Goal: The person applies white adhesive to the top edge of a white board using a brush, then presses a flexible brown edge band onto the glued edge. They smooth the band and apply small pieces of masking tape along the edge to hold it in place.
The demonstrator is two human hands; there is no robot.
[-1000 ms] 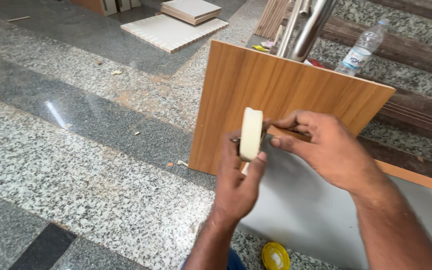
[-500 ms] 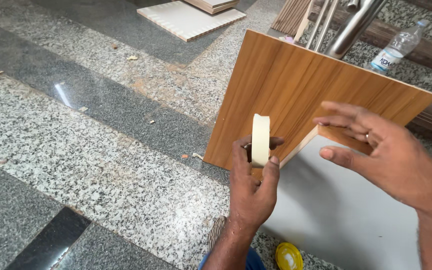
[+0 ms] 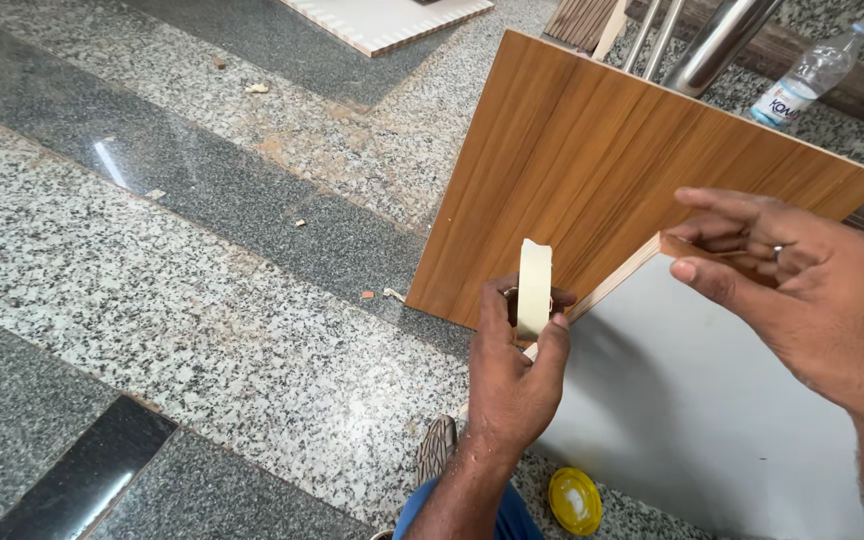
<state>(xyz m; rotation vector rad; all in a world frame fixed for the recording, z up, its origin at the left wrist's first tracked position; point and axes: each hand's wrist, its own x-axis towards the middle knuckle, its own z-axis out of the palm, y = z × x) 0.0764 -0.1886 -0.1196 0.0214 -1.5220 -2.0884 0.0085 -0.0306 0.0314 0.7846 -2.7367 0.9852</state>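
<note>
While the left hand (image 3: 512, 385) grips it, the tape roll (image 3: 534, 289) stands on edge at the lower middle of the view.

Tape roll: cream, narrow, upright; held in front of the panel's near edge, just below where the wood face meets the grey face.
Left hand: clenched on the tape roll, thumb on one side, fingers (image 3: 557, 345) on the other; wrist rises from the bottom of the view.
Right hand: (image 3: 797, 290) at the right, fingers bent around the panel's top corner edge; thumb below, fingertips pressing a thin strip along the edge. A ring shows on one finger. Whether the strip is pinched or only pressed, cannot tell.
Edge strip: (image 3: 602, 290) pale, thin, running along the panel edge from the tape roll up to the right hand.
Panel: (image 3: 602, 160) wood-grain brown face turned away toward the floor, tilted upright; its grey face (image 3: 692, 410) turned toward the person.
Floor: (image 3: 202, 300) polished granite, speckled light bands alternating with dark bands; small chips and dust scattered on it.
Lid: (image 3: 574, 500) yellow, round, on the floor near the bottom edge, just beside the grey face.
Bottle: (image 3: 802, 80) clear plastic, lying at upper right, behind the panel.
Metal tubes: (image 3: 712, 45) shiny, slanting up behind the panel's top edge.
Board: (image 3: 382, 20) pale, flat on the floor at the top of the view, well apart from the hands.
Shoe: (image 3: 437, 450) tip visible beside the left forearm.
</note>
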